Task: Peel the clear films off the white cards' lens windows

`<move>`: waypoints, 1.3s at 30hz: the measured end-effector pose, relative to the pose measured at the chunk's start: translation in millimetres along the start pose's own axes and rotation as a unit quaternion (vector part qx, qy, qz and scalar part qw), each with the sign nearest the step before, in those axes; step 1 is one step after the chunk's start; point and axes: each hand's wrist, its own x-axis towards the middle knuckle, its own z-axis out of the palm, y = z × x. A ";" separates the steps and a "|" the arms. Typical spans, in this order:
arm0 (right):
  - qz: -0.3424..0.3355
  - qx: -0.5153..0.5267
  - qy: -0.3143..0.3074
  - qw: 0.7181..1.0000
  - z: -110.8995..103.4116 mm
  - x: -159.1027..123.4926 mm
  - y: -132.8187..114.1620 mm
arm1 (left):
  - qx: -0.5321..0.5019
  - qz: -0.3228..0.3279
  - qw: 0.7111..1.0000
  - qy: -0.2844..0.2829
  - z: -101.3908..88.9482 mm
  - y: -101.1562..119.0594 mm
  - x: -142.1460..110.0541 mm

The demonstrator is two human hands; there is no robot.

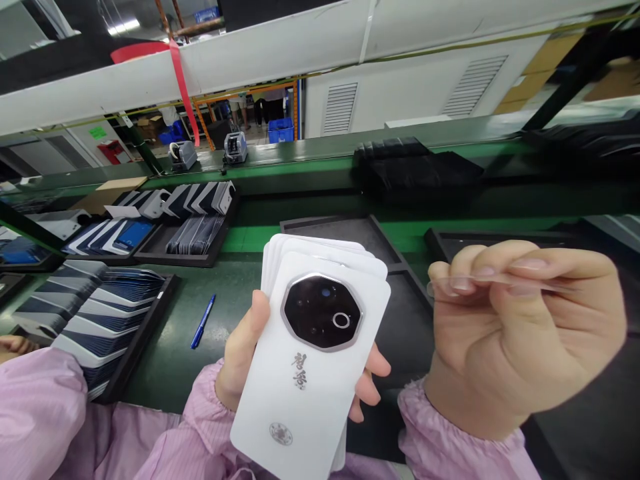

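Observation:
My left hand point(245, 353) holds a fanned stack of white phone back covers point(273, 393), thumb on the left edge and fingertips showing at the right. The top cover is tilted, with a black octagonal camera panel point(323, 312) in a silver frame, dark characters and a round emblem below it. To the right of the stack, my right hand point(530, 340) is raised and closed in a pinch. Between its thumb and fingers is a thin clear strip of film point(555, 287), apart from the covers. The lower covers are mostly hidden by the top one.
Behind the stack lie dark trays point(345, 230). A blue pen point(203, 321) rests on the green bench. Trays of grey and blue panels point(115, 313) stand left, beside a co-worker's pink sleeve point(40, 407). Tape dispensers point(235, 148) and black trays point(415, 167) sit farther back.

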 end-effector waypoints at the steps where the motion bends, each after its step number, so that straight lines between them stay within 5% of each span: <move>1: 0.002 0.000 0.002 1.000 0.5 -0.1 0.0 | 0.002 -0.001 1.000 0.000 0.2 0.0 0.1; 11: 0.007 0.002 -0.010 1.000 -0.6 -0.7 1.5 | 0.047 0.026 0.998 0.043 1.3 -2.3 -1.6; 18: 0.014 -0.001 -0.007 1.000 1.4 -0.7 -0.5 | 0.060 0.047 0.997 -0.004 -7.3 -5.1 -1.3; 23: 0.019 -0.006 -0.008 1.000 1.5 0.3 -0.6 | 0.074 0.043 0.996 0.031 -7.4 -5.2 -0.8; 29: 0.000 0.006 -0.009 1.000 0.0 0.3 0.8 | 0.084 0.057 0.995 0.004 -8.5 -4.7 -0.2; 39: 0.001 0.007 -0.012 1.000 -0.8 -1.4 1.7 | 0.137 0.089 0.985 0.059 -6.8 -5.4 0.8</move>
